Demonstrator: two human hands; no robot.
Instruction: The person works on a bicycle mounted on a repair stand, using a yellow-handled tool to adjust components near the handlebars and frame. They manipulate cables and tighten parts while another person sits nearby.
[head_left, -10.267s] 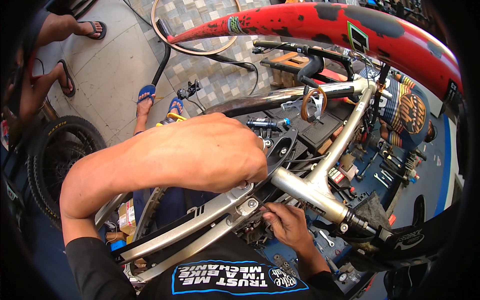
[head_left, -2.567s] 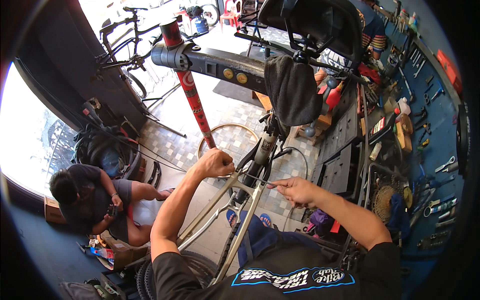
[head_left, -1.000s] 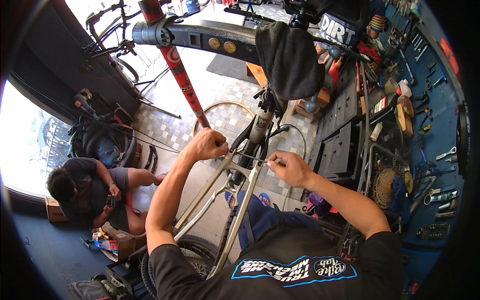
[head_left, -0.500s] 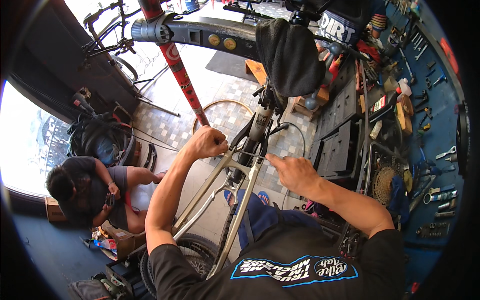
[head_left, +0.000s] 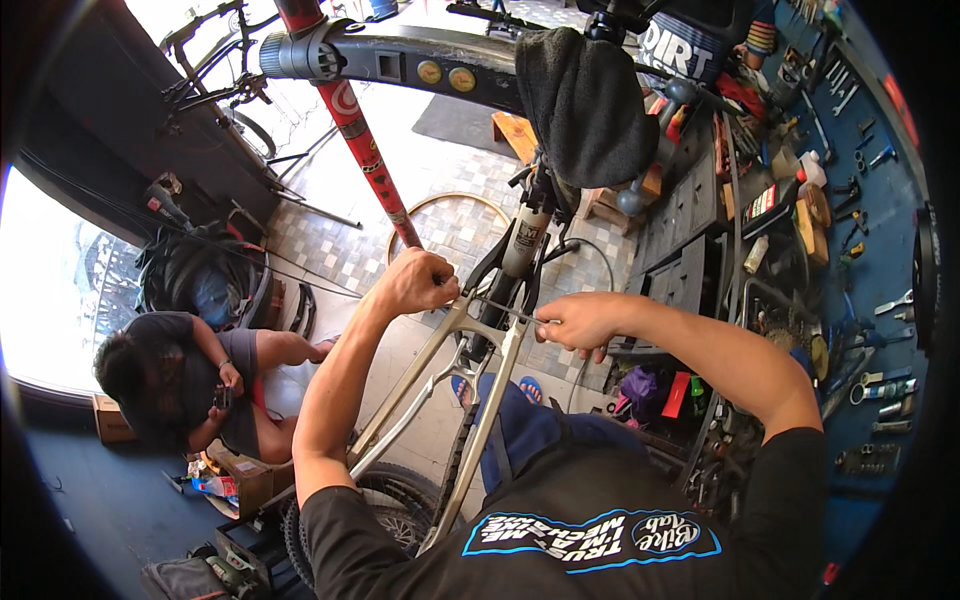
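Observation:
A pale metallic bike frame [head_left: 492, 395] hangs in front of me, with a dark clamp arm [head_left: 420, 72] above it. My left hand [head_left: 415, 282] is closed in a fist beside the left frame tube, near the linkage; what it holds is hidden. My right hand [head_left: 580, 322] is on the other side of the frame, its fingers closed around the end of a thin metal rod-like tool [head_left: 512, 314]. The rod reaches across the frame tubes toward the left hand. A dark cloth [head_left: 585, 108] drapes over the bike's far end.
A person [head_left: 165, 375] sits low at left, holding a phone. A red stand post [head_left: 362, 150] rises ahead. Tools hang on the blue wall panel [head_left: 880, 250] at right, beside dark drawers [head_left: 685, 215]. Another person [head_left: 700, 35] is at the far right. A loose rim [head_left: 445, 200] lies on the floor.
My right wrist has turned and its forearm and elbow have swung upward and outward, with the fingers still around the rod. My left hand has stayed nearly in place.

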